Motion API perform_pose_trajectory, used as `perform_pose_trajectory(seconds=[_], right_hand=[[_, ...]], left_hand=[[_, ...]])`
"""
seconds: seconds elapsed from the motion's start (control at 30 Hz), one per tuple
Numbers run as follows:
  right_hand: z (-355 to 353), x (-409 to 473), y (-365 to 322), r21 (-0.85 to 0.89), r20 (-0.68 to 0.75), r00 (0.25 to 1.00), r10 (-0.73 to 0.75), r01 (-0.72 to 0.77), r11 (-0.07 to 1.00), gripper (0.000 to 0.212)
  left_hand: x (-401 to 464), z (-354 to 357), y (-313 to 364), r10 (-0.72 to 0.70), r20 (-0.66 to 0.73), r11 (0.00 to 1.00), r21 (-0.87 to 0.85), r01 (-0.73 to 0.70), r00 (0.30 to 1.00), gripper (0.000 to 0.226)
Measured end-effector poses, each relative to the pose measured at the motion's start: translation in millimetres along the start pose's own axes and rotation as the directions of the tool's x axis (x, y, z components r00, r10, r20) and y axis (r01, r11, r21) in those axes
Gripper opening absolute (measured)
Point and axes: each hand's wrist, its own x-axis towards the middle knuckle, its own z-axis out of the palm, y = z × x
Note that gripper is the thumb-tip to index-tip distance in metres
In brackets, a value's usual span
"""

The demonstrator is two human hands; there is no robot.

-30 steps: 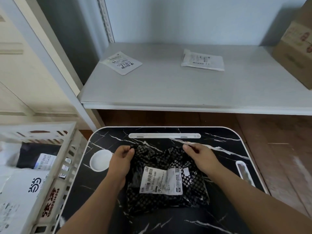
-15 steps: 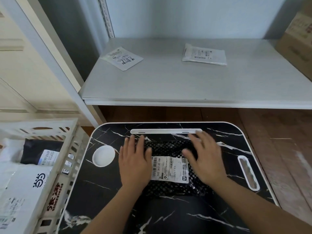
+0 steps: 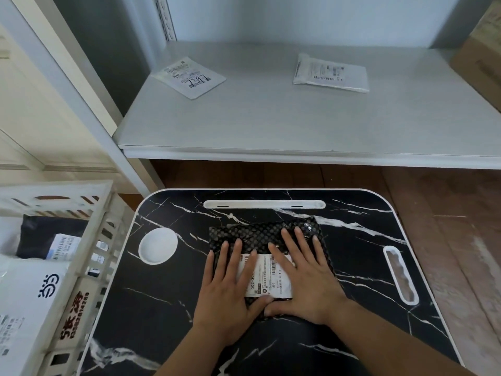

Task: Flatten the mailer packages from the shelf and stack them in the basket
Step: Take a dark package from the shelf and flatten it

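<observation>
A black dotted mailer package (image 3: 257,233) with a white shipping label lies on the black marble-pattern lap table (image 3: 162,299). My left hand (image 3: 230,291) presses flat on its left side, fingers straight. My right hand (image 3: 303,278) presses flat on its right side and over the label, thumbs nearly touching at the near edge. Two white mailers remain on the grey shelf (image 3: 271,126): one (image 3: 189,77) at the back left, one (image 3: 330,73) at the back right. The cream slatted basket (image 3: 89,240) stands at the left, holding a dark mailer (image 3: 40,234) and a white one (image 3: 29,289).
A cardboard box (image 3: 482,61) sits at the shelf's right end. A white shelf post (image 3: 67,90) runs diagonally at the left. The lap table has a round white recess (image 3: 158,246), a long slot (image 3: 264,204) at its far edge and a handle cutout (image 3: 400,275) on the right. Wooden floor lies to the right.
My hands went from pinching the mailer's top corners to lying flat on it. Both palms have since slid toward me and closer together, and the package looks flatter.
</observation>
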Motion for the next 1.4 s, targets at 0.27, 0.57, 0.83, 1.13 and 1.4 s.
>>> perform_pose_trajectory(seconds=[0.27,0.57,0.83,1.13,1.4], right_hand=[[-8.9,4.4,0.7,0.049,-0.012,1.000,0.025,-0.024,0.999,0.110],[-16.4,24.1,20.1,-0.069,0.124,0.992,0.008,0.001,0.998,0.102],[-3.0,25.5,22.9,-0.023,0.034,0.999,0.013,-0.012,1.000,0.100],[-35.0,13.3,27.1,0.310,-0.121,0.892,0.435,-0.382,0.870,0.096],[-61.2,11.4,22.3,0.778,0.317,0.585,0.746,-0.610,0.148,0.035]], left_hand=[[5.0,-8.4,-1.5,-0.017,-0.027,0.999,-0.046,0.015,0.999,0.071],[45.1,-6.4,5.3,-0.017,-0.030,1.000,0.020,0.017,0.999,0.062],[43.5,-0.9,4.4,-0.013,0.015,1.000,0.007,0.012,1.000,0.063],[35.3,-35.8,-0.2,-0.532,-0.060,0.792,-0.387,0.471,0.845,0.075],[20.2,-73.2,-13.4,-0.544,0.607,-0.167,-0.755,0.634,0.580,0.039]])
